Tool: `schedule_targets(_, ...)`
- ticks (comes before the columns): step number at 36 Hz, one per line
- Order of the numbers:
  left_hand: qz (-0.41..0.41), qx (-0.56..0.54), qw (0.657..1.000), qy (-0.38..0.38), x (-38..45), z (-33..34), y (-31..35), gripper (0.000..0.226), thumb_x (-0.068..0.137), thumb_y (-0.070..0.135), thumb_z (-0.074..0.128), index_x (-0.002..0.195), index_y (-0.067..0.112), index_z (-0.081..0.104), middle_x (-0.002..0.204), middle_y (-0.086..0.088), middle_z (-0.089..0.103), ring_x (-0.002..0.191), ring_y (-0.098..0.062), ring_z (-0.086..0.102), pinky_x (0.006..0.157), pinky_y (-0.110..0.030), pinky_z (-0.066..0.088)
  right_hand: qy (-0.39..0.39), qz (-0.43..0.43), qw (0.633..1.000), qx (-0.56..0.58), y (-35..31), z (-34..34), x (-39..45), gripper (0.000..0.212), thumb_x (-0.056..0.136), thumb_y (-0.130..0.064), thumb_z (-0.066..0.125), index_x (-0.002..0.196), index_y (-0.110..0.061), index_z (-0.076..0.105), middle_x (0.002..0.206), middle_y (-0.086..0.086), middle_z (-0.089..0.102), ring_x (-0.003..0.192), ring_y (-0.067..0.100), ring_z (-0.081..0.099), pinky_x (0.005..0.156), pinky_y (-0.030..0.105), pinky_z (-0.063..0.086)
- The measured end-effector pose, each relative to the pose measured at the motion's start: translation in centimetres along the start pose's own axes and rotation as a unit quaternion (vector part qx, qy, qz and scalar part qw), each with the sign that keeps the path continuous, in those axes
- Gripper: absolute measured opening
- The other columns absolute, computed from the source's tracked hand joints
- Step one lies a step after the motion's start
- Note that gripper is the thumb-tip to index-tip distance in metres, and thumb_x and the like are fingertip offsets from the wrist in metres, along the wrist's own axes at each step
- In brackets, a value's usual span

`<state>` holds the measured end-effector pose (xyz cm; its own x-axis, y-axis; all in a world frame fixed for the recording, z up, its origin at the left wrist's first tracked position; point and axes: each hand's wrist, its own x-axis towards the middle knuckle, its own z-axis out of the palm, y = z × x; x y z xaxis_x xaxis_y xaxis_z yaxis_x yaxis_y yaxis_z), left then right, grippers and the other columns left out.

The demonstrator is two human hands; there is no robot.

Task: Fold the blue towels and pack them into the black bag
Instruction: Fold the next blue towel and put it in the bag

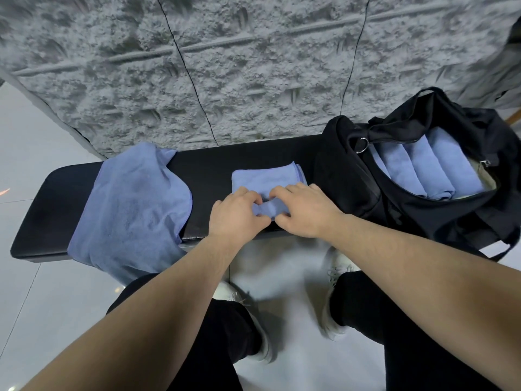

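Setting: a rough grey textured wall (225,66) with thin black seams stands behind a long black padded bench (56,198), which sits on a pale glossy tiled floor (25,292).

Centre of bench: a small folded blue microfibre towel (262,176) lies flat on the padding, its far part spread, its near part gathered into a roll under both hands. The left hand (236,214) has its fingers curled over the near left portion of this towel, thumb tucked against the near edge. The right hand (306,210) mirrors it on the near right portion, fingers bent over the cloth and thumb at the near edge. Both hands grip the towel; the fingertips of the two hands nearly meet above it.

Left of bench: a large unfolded blue towel (132,210) is draped across the seat, its near end hanging over the front edge toward the floor. It lies apart from the small towel.

Right of bench: an open black fabric bag (352,176) with a metal ring at its strap stands just beside the right hand. Inside it several rolled blue towels (428,165) lie side by side, touching one another.

Foreground: the person's black trousers (408,334) and white shoes (332,277) show below the forearms
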<state>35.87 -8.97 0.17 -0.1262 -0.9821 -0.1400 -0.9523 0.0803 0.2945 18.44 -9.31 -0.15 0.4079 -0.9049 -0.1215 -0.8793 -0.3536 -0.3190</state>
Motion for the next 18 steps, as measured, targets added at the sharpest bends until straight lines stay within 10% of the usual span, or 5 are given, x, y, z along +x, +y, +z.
schedule_targets(18, 0.023, 0.013, 0.999, 0.038, 0.14, 0.17, 0.2, 0.025, 0.085, 0.035, 0.054, 0.108, 0.024, 0.057, 0.11, 0.006, 0.051, 0.105, -0.021, 0.044, 0.084, -0.033, 0.03, 0.015, -0.03, 0.999, -0.041, -0.5, 0.86, 0.32, 0.04, 0.092, -0.026, 0.048, 0.132, -0.026, 0.045, 0.119, -0.007, 0.053, 0.106, 0.018, 0.046, 0.087, 0.035, 0.032)
